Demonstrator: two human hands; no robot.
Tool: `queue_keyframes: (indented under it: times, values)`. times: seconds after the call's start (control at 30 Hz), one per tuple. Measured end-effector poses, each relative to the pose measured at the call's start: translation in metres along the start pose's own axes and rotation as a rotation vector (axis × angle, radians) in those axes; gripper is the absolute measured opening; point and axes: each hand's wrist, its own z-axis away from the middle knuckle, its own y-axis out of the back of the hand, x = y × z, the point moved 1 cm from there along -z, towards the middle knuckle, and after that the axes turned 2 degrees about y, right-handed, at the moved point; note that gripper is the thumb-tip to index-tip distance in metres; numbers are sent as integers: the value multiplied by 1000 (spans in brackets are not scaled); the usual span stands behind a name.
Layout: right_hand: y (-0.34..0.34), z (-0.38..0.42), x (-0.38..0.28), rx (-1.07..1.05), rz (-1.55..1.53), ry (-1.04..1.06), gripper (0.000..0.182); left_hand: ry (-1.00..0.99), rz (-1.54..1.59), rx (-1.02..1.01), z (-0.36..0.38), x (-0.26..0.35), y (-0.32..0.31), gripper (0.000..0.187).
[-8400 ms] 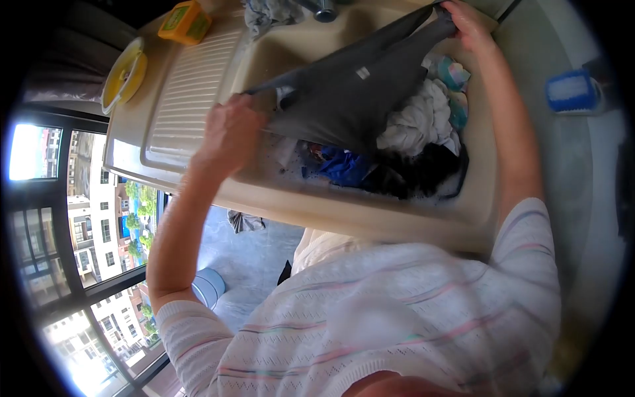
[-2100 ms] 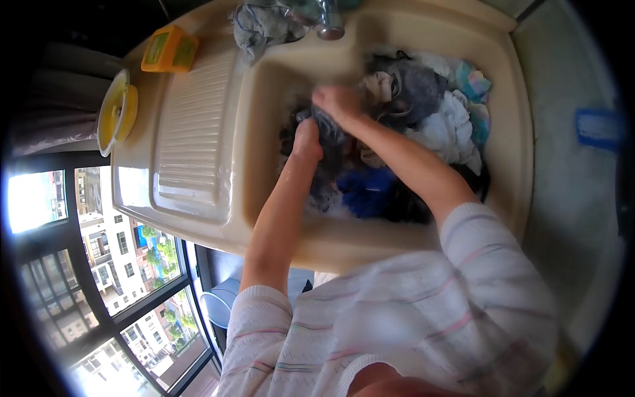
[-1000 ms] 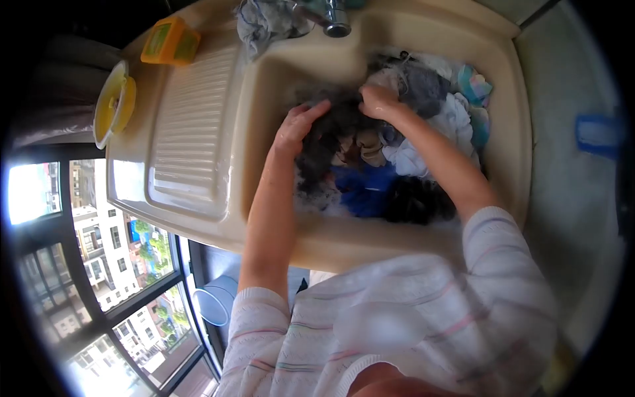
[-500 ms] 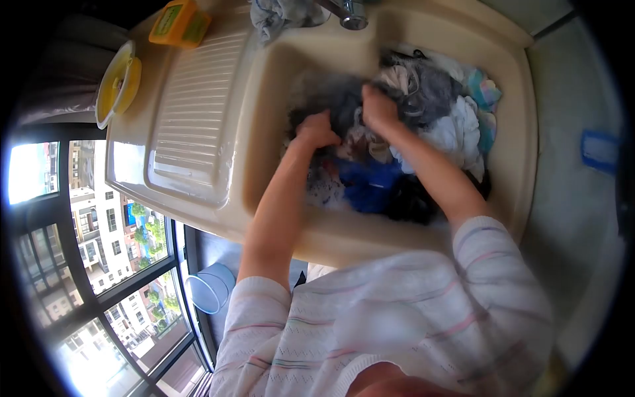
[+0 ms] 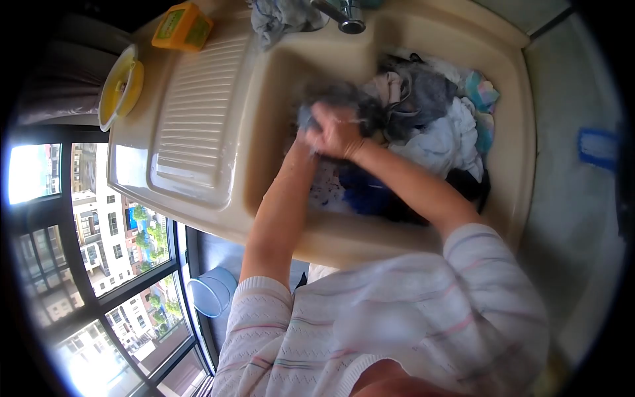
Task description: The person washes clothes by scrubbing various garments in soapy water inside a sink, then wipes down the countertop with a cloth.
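Inside the beige sink [image 5: 261,132], my right hand [image 5: 341,132] and my left hand [image 5: 311,136] are pressed together at the left side. Both are closed on a dark grey garment [image 5: 340,96], which is blurred by motion and bunched beyond and between them. The right hand covers much of the left one, hiding some of its fingers. Below my hands lies blue cloth [image 5: 362,192]. To their right are grey clothing [image 5: 423,92], a white cloth [image 5: 446,139] and a pastel-coloured piece [image 5: 481,92], heaped together.
A ribbed washboard surface [image 5: 198,112] adjoins the sink on the left. An orange container [image 5: 182,26] and a yellow basin [image 5: 122,89] stand at its far side. A faucet [image 5: 350,20] overhangs the back rim beside a grey-white cloth [image 5: 281,20]. A bucket [image 5: 213,293] sits below left.
My right hand has moved left and toward me, joining my left hand. The dark grey garment is now bunched up at both hands; before, they were apart on the clothes.
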Motion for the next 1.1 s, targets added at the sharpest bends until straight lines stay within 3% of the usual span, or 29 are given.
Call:
queue_keyframes:
  times: [0.07,0.1,0.13,0.2,0.23,0.27,0.33,0.37,0.4,0.43,0.47,0.5,0.53,0.6,0.63,0.7,0.77,0.8,0.83,0.87,0.9,0.93,1.0,1.03,1.07,1.1]
  values:
    - [-9,-11,71,-51,120,-557,27,287,-527,298,-52,-2,24,29]
    - [-4,-7,107,-279,236,-526,29,266,-294,145,-26,13,-15,31]
    - [9,-4,121,-424,256,-445,29,181,-390,169,-26,23,-21,33]
    - [21,-2,124,-266,243,-542,32,20,-556,222,-26,33,-18,36]
    - [24,4,120,-232,262,-496,35,-104,-783,217,-27,33,-9,43]
    - [28,7,102,-191,274,-452,38,-72,-1142,186,-29,24,-1,45]
    - [17,19,82,-562,386,-461,44,-7,-1872,99,-30,8,8,49]
    - [9,23,99,-581,338,-481,42,108,-1880,32,-29,1,2,54]
    - [0,26,124,-597,288,-503,39,155,-1738,46,-26,6,-1,53]
    - [-8,26,143,-603,469,-490,30,199,-1596,59,-22,12,-5,53]
    - [-6,21,136,-531,368,-513,28,245,-1447,74,-18,16,-5,53]
    - [2,11,116,-462,271,-535,25,249,-917,74,-32,16,14,39]
    - [10,0,95,-390,181,-554,23,258,-454,-96,-45,17,28,32]
    - [18,-2,31,-228,57,-202,20,507,-115,22,-19,34,-9,34]
    - [19,2,-4,-232,-35,-70,19,673,-48,-315,-36,26,24,38]
    - [11,5,-21,-171,-96,91,18,-73,-583,197,-27,7,11,32]
    - [2,4,8,-76,25,20,21,108,-304,355,-54,-10,41,28]
    - [-15,1,51,185,36,-68,28,244,-243,19,-53,-3,47,27]
    - [0,-5,76,-163,114,-494,30,356,-263,125,-39,13,12,27]
    - [13,-3,96,-332,198,-514,30,305,-219,47,-35,23,-1,27]
    - [19,0,113,-481,244,-478,29,196,-314,102,-29,33,-11,30]
    - [21,5,124,-412,246,-477,28,84,-398,159,-24,38,-15,34]
    - [27,9,113,-208,277,-480,23,-132,-1133,199,-31,22,10,42]
    - [19,17,105,-230,395,-401,22,-250,-1513,210,-37,16,22,46]
    - [10,28,99,-247,509,-320,21,-13,-1786,125,-32,10,13,56]
    - [6,33,97,-303,504,-260,17,42,-1874,24,-31,3,7,56]
